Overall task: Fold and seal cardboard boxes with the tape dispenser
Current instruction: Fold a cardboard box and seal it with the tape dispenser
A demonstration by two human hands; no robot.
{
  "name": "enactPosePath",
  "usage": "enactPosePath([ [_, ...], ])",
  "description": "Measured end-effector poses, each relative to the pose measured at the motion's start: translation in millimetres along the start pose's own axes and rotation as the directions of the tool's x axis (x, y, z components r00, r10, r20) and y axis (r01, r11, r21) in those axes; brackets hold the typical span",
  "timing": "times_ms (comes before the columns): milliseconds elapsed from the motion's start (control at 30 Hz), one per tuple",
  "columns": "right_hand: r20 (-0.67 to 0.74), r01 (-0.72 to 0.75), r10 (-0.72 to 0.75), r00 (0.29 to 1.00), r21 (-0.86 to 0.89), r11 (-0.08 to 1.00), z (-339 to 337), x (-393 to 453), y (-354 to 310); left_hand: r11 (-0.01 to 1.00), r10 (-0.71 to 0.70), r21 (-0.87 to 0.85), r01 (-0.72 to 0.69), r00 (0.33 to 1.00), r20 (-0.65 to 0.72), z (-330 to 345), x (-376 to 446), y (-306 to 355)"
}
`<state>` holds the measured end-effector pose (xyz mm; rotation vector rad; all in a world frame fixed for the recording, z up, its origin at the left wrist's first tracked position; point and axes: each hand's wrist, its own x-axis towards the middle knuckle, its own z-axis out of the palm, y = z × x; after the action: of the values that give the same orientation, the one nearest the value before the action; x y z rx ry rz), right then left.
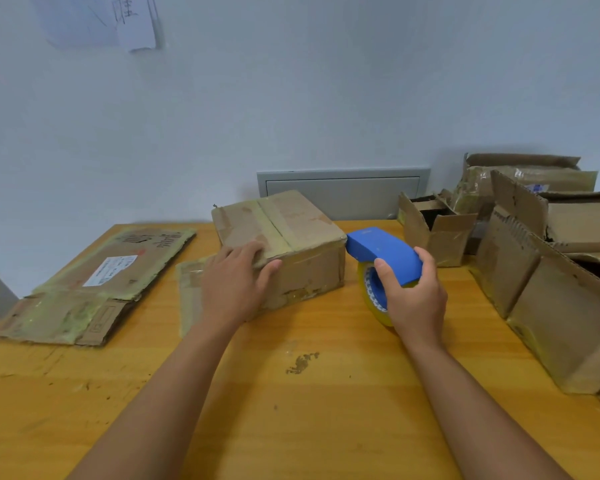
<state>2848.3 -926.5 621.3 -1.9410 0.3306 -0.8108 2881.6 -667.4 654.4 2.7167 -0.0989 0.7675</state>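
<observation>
The closed cardboard box sits on the counter, the left hand lying flat on its near corner so it can't slide, while the right hand wraps its grip around the blue tape dispenser just beside it, ready for taping.

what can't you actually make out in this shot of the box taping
Head view only:
- Near left corner of the closed box: covered by the left hand.
- Tape roll and dispenser underside: hidden by the right hand.
- Label on the flattened cardboard: too small to read.
- Right box pile: cut off by the frame edge.
</observation>
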Motion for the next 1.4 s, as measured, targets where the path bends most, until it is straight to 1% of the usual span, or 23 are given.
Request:
enactPosePath([
  [67,0.0,-0.001,0.001,1.0,0.001,1.0,0.1,0.1,-0.6,0.99,0.022,-0.139,-0.019,1.0,0.015,-1.2,-3.6,-13.5],
  [133,0.0,-0.005,0.005,1.0,0.008,1.0,0.3,-0.8,-1.8,0.974,0.06,-0.218,-0.058,0.998,0.004,-0.2,-4.2,-22.4],
  [200,-0.006,-0.002,0.002,1.0,0.023,1.0,0.1,-2.4,-2.6,0.97,0.075,-0.228,-0.081,0.997,-0.035,2.2,-2.7,-22.1],
  [300,-0.022,0.004,-0.003,1.0,0.037,0.999,-1.5,-3.3,-2.5,0.975,0.047,-0.211,-0.064,0.995,-0.086,6.5,-5.3,-8.1],
  [367,-0.033,-0.005,0.006,0.999,0.052,0.999,-2.7,-2.9,-2.7,0.976,0.033,-0.21,-0.055,0.994,-0.105,9.0,-10.0,-0.3],
  [433,-0.038,-0.025,0.028,0.999,0.073,0.997,-3.5,-2.6,-3.6,0.97,0.053,-0.232,-0.076,0.993,-0.103,9.6,-12.6,-3.0],
  [500,-0.037,-0.035,0.039,0.999,0.095,0.995,-3.3,-2.7,-3.3,0.939,0.074,-0.334,-0.084,0.996,-0.042,6.5,-12.7,-14.4],
  [567,-0.039,-0.033,0.037,0.999,0.116,0.993,-3.5,-2.7,-3.4,0.88,0.071,-0.474,-0.018,0.993,0.093,-1.1,-11.7,-27.8],
  [600,-0.041,-0.032,0.037,0.999,0.124,0.992,-3.4,-2.6,-2.9,0.86,0.083,-0.511,0.018,0.981,0.175,-5.4,-11.1,-33.8],
  [667,-0.043,-0.035,0.041,0.998,0.129,0.991,-3.0,-2.5,-1.6,0.88,0.134,-0.475,0.015,0.951,0.279,-10.5,-8.8,-43.2],
  [700,-0.043,-0.036,0.042,0.998,0.13,0.991,-2.9,-2.5,-1.0,0.899,0.153,-0.437,-0.012,0.944,0.291,-11.5,-6.9,-46.8],
  [733,-0.044,-0.035,0.042,0.998,0.133,0.99,-2.8,-2.3,-0.2,0.91,0.161,-0.414,-0.035,0.948,0.275,-12.0,-5.2,-50.1],
  [900,-0.095,-0.02,0.037,0.995,0.173,0.985,-4.1,1.4,0.0,0.917,0.126,-0.39,-0.084,0.989,0.083,-9.2,-4.3,-51.2],
  [967,-0.121,0.005,0.019,0.992,0.197,0.98,-6.4,2.1,-1.9,0.922,0.135,-0.372,-0.107,0.99,0.05,-9.8,-4.8,-42.3],
  [1033,-0.132,0.02,0.01,0.991,0.223,0.975,-7.9,1.6,-3.4,0.922,0.189,-0.355,-0.153,0.98,0.069,-13.4,-2.6,-39.1],
  [1133,-0.128,0.031,-0.001,0.992,0.236,0.971,-7.2,0.7,-3.7,0.916,0.285,-0.334,-0.22,0.945,0.16,-18.6,4.1,-48.1],
  [1167,-0.123,0.029,0.0,0.992,0.234,0.972,-6.4,0.5,-3.1,0.916,0.301,-0.322,-0.24,0.941,0.156,-18.6,5.4,-51.0],
  [1267,-0.101,0.015,0.009,0.995,0.23,0.973,-2.7,-0.1,0.5,0.915,0.307,-0.289,-0.282,0.951,0.044,-13.3,5.2,-48.2],
  [1400,-0.097,0.016,0.006,0.995,0.225,0.974,-2.0,-1.8,0.7,0.898,0.389,-0.199,-0.393,0.919,-0.063,-0.9,4.6,-30.2],
])
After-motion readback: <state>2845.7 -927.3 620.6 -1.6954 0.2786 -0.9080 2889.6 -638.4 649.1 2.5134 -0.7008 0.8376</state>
